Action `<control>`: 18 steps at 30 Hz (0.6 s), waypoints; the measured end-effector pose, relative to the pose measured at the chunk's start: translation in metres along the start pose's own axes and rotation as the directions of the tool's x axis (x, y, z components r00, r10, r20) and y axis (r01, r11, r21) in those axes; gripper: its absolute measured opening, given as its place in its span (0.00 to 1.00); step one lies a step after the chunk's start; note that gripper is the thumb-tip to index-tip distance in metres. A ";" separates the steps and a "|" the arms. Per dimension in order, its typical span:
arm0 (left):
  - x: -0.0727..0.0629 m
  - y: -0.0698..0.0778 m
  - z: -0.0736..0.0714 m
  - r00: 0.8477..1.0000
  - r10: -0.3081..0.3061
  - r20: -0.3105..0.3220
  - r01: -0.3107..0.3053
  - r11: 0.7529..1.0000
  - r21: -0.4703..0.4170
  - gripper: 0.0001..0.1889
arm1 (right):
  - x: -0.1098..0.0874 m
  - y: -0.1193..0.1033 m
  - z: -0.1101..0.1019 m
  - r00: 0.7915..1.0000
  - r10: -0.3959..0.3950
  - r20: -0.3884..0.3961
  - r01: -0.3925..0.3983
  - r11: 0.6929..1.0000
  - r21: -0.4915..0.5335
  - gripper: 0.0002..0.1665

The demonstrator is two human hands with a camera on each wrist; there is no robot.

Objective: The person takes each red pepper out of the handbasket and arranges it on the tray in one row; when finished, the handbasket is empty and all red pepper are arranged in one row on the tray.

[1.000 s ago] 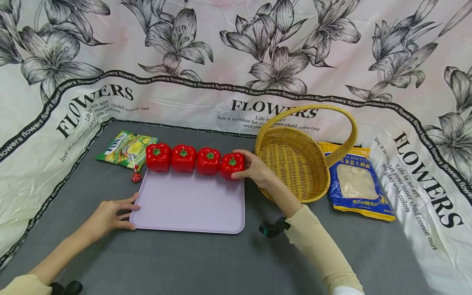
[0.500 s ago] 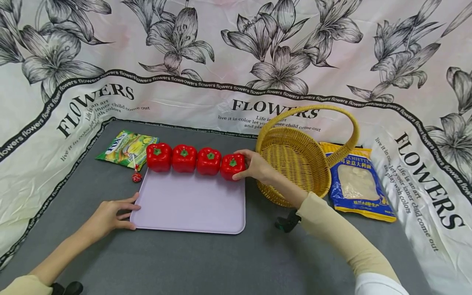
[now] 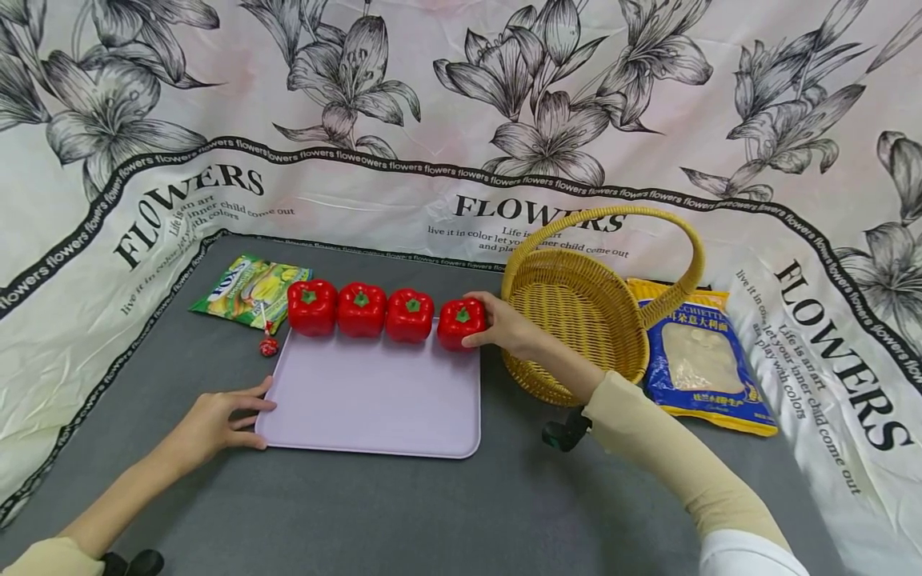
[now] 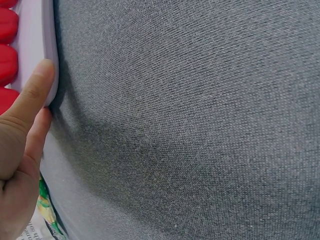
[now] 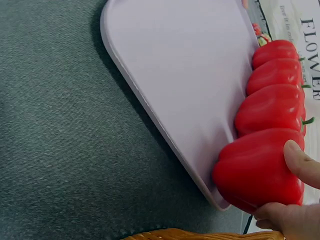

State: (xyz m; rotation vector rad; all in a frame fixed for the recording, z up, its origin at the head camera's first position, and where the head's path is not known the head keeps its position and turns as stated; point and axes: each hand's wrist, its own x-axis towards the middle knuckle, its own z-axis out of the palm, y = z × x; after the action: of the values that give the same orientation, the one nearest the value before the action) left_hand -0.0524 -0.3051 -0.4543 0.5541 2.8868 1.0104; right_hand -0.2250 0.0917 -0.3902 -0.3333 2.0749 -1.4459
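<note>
My right hand (image 3: 507,326) grips the rightmost red bell pepper (image 3: 461,324) between thumb and fingers, at the tray's back right corner. A narrow gap parts it from three more red bell peppers (image 3: 362,310) in a row along the tray's back edge. In the right wrist view the held pepper (image 5: 260,170) shows large, with the thumb on its side. The lilac tray (image 3: 370,400) lies flat on the grey table. At its front left corner my left hand (image 3: 216,424) touches the rim with extended fingers; in the left wrist view a fingertip (image 4: 45,70) rests on that rim.
A yellow wicker basket (image 3: 576,320) with a tall handle stands right of the tray, beneath my right forearm. Behind it lies a blue and yellow pasta bag (image 3: 702,360). A green packet (image 3: 248,292) and a red lollipop (image 3: 269,346) lie left of the tray.
The rightmost pepper has shifted slightly right in my right hand, opening a gap to its neighbour. My right forearm has swung outward to the right. The left hand stays at the tray corner.
</note>
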 end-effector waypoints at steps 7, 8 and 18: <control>-0.002 -0.001 0.000 1.000 0.003 -0.007 -0.003 1.000 0.012 0.27 | 0.007 0.002 0.002 0.999 0.040 0.000 -0.040 0.997 0.059 0.45; -0.002 -0.002 0.000 1.000 0.008 -0.011 -0.008 1.000 0.012 0.27 | 0.007 0.002 0.002 0.999 0.040 -0.005 -0.040 0.997 0.063 0.45; 0.000 -0.001 0.001 1.000 0.004 -0.002 -0.004 1.000 -0.008 0.27 | 0.009 -0.004 0.005 0.994 0.086 -0.069 -0.081 0.995 0.065 0.51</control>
State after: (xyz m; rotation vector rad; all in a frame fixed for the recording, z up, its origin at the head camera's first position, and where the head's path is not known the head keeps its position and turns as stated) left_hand -0.0526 -0.3056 -0.4557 0.5594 2.8836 1.0226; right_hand -0.2297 0.0818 -0.3908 -0.1704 2.0695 -1.4881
